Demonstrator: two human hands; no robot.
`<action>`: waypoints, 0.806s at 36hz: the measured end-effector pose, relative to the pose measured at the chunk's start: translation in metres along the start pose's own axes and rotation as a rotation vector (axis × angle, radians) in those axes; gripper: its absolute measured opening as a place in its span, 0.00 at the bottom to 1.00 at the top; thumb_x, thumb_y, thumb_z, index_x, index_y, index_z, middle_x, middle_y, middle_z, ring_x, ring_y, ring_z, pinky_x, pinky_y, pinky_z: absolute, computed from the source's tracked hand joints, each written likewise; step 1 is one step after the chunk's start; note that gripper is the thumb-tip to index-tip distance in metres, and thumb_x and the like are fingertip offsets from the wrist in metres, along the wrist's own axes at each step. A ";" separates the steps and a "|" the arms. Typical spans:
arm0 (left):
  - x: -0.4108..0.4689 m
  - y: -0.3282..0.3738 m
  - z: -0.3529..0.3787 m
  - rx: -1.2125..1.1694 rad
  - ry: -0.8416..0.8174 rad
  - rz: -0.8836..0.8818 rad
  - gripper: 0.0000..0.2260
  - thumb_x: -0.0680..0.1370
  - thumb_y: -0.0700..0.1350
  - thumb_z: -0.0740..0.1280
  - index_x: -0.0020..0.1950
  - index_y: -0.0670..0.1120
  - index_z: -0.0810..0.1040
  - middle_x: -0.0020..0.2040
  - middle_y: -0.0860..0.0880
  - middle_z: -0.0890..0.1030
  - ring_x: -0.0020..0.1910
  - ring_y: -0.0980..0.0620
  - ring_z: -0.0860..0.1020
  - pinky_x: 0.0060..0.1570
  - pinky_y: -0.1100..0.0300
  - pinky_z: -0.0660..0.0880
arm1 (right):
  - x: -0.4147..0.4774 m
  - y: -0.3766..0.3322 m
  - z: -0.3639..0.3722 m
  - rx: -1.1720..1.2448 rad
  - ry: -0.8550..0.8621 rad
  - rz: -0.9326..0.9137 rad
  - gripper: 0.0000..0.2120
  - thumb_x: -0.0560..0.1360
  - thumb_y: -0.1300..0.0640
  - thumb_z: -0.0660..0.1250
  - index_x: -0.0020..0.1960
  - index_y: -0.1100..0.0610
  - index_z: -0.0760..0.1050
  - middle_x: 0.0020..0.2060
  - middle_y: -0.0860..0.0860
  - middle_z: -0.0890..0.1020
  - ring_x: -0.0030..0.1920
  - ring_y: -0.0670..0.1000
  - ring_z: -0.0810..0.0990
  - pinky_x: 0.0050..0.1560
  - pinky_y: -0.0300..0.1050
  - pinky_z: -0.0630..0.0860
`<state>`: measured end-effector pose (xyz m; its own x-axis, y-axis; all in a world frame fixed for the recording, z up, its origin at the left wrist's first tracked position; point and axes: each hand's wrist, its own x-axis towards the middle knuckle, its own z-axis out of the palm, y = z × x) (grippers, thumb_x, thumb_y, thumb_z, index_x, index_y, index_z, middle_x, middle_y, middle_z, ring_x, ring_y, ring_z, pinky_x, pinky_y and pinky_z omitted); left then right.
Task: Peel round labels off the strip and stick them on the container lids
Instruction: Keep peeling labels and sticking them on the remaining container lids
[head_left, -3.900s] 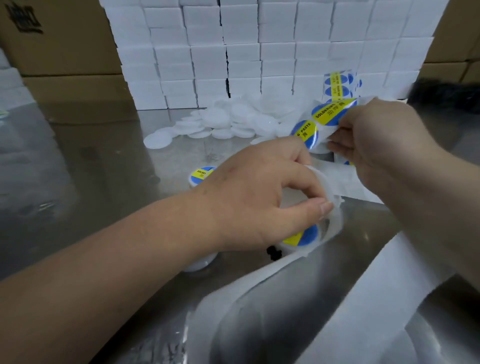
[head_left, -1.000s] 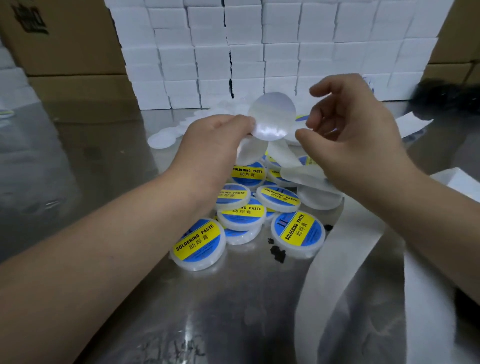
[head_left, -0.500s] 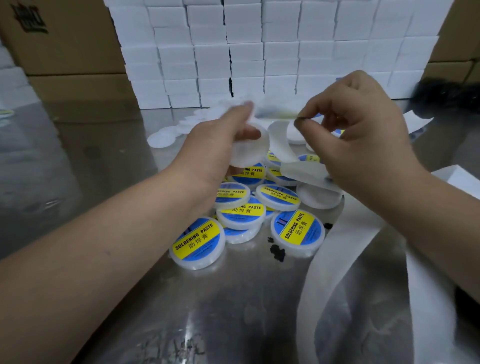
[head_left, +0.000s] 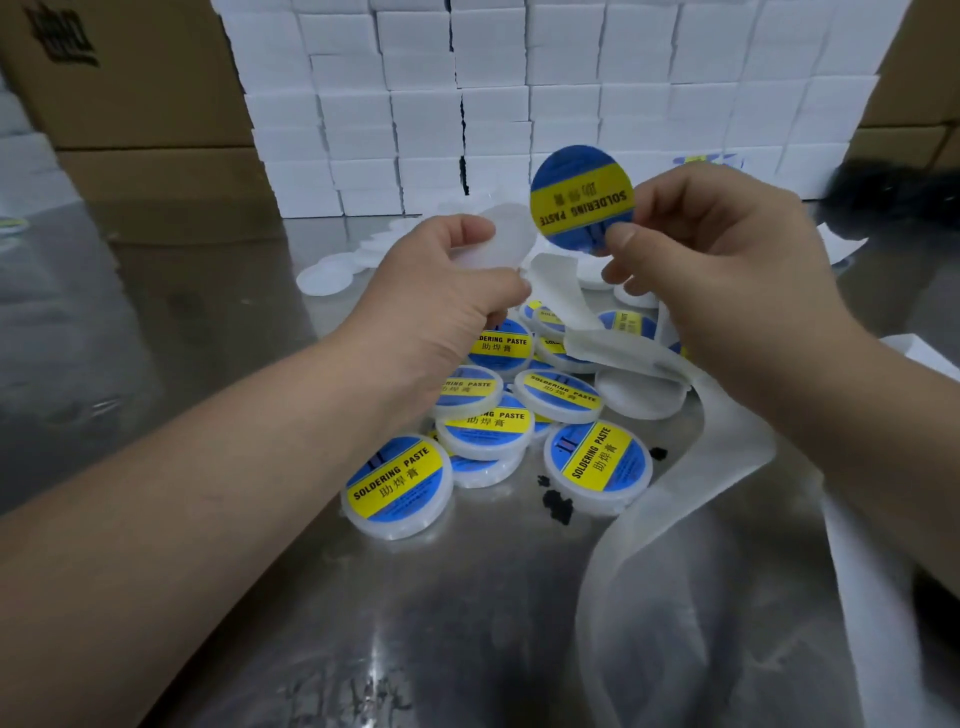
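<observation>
My right hand (head_left: 727, 260) pinches a round blue and yellow "SOLDERING PASTE" label (head_left: 579, 197) by its lower right edge and holds it up in the air, upside down. Just left of it, my left hand (head_left: 441, 296) grips a plain white container lid (head_left: 506, 234), tilted on edge. The white backing strip (head_left: 649, 519) hangs from under my right hand and loops down over the table. Below my hands lies a heap of several labelled lids (head_left: 397, 483).
Plain white lids (head_left: 324, 275) lie spread at the back of the shiny metal table (head_left: 208, 364). A wall of stacked white boxes (head_left: 519, 104) stands behind, with brown cartons (head_left: 130, 104) to the left. Small black bits (head_left: 556, 504) lie near the heap.
My right hand has lifted a peeled label up so its printed face shows. My left hand has kept the plain lid and tilted it on edge beside the label.
</observation>
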<state>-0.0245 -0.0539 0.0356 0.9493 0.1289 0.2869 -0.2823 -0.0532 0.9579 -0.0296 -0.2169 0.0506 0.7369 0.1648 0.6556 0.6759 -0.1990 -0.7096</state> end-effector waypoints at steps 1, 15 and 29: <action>0.001 -0.001 -0.001 0.006 0.013 -0.008 0.13 0.70 0.38 0.71 0.47 0.53 0.72 0.45 0.49 0.78 0.37 0.52 0.77 0.48 0.54 0.77 | 0.001 0.000 0.000 0.022 0.002 0.012 0.10 0.73 0.64 0.66 0.37 0.51 0.74 0.29 0.44 0.81 0.32 0.41 0.79 0.36 0.36 0.75; -0.002 0.007 0.004 -0.340 0.002 -0.126 0.08 0.81 0.42 0.57 0.57 0.42 0.73 0.54 0.40 0.79 0.43 0.47 0.82 0.41 0.59 0.80 | 0.000 -0.003 0.002 0.136 -0.104 0.103 0.10 0.74 0.66 0.65 0.38 0.53 0.75 0.28 0.45 0.82 0.29 0.43 0.77 0.35 0.38 0.75; -0.009 0.015 0.003 -0.409 -0.138 -0.144 0.11 0.81 0.38 0.57 0.58 0.50 0.74 0.47 0.43 0.83 0.38 0.44 0.83 0.25 0.65 0.75 | -0.001 -0.001 0.004 0.155 -0.147 0.168 0.09 0.73 0.63 0.66 0.36 0.54 0.75 0.25 0.46 0.78 0.27 0.44 0.74 0.34 0.37 0.74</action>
<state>-0.0365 -0.0584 0.0473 0.9846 -0.0286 0.1724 -0.1513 0.3547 0.9227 -0.0310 -0.2130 0.0496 0.8251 0.2830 0.4890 0.5298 -0.0869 -0.8437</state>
